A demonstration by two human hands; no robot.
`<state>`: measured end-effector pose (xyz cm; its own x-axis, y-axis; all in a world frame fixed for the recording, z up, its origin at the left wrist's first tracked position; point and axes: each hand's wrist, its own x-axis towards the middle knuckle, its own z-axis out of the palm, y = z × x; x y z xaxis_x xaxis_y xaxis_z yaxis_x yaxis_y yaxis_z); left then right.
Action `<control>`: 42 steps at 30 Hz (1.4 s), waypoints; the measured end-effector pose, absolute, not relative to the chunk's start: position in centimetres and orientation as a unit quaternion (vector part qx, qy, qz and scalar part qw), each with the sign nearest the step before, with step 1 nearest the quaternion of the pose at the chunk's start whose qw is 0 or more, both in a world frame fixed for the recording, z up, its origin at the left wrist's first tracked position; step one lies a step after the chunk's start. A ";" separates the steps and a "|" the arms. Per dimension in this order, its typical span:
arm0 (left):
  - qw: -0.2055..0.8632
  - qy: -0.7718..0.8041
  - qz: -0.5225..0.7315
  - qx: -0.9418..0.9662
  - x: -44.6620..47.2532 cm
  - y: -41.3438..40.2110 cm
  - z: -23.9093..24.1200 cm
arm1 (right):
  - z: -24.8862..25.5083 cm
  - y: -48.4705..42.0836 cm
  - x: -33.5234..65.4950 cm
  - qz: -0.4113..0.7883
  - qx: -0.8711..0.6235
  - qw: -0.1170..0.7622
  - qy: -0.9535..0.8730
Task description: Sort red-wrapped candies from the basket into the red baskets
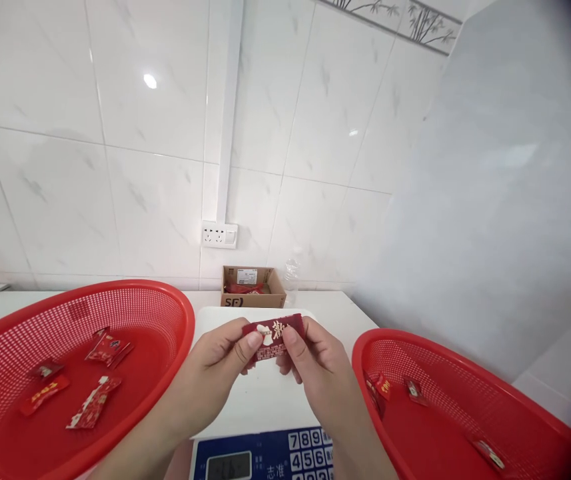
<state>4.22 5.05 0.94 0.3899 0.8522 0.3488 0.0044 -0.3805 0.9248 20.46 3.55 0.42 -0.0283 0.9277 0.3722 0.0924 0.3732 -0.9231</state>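
A dark red candy packet (278,347) with gold and white print is stretched between both hands above the white scale platform (260,407). My left hand (230,353) pinches its left end, thumb on the front. My right hand (310,350) grips the right end the same way, thumb over part of the lettering. Below the hands is the scale's blue panel (270,443), with a display (228,465) and number keys; the reading is too faint to make out.
To the left stands a red basket (165,293) with several wrapped packets (94,403). Another red basket (430,343), on the right, holds several small packets (415,391). A cardboard box (252,301) with red contents and a clear plastic bottle (292,277) stand by the tiled wall.
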 end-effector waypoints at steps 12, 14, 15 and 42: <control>0.506 0.288 0.490 0.649 4.5 4.9 -0.3 | 0.4 3.2 19.7 0.423 -0.399 0.587 -0.564; 0.511 0.268 0.497 0.649 4.5 4.6 -0.1 | 0.4 3.0 19.7 0.426 -0.395 0.581 -0.571; 0.508 0.266 0.499 0.649 4.4 4.6 -0.1 | 0.4 3.0 19.8 0.426 -0.395 0.574 -0.577; 0.571 0.299 0.520 0.560 5.3 5.3 -0.8 | 0.0 4.2 20.8 0.376 -0.443 0.574 -0.577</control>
<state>5.30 5.29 -0.77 0.2791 0.9296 0.2407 -0.2593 -0.1684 0.9510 20.82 4.18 0.05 0.0519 0.9429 0.3289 0.0782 0.3245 -0.9426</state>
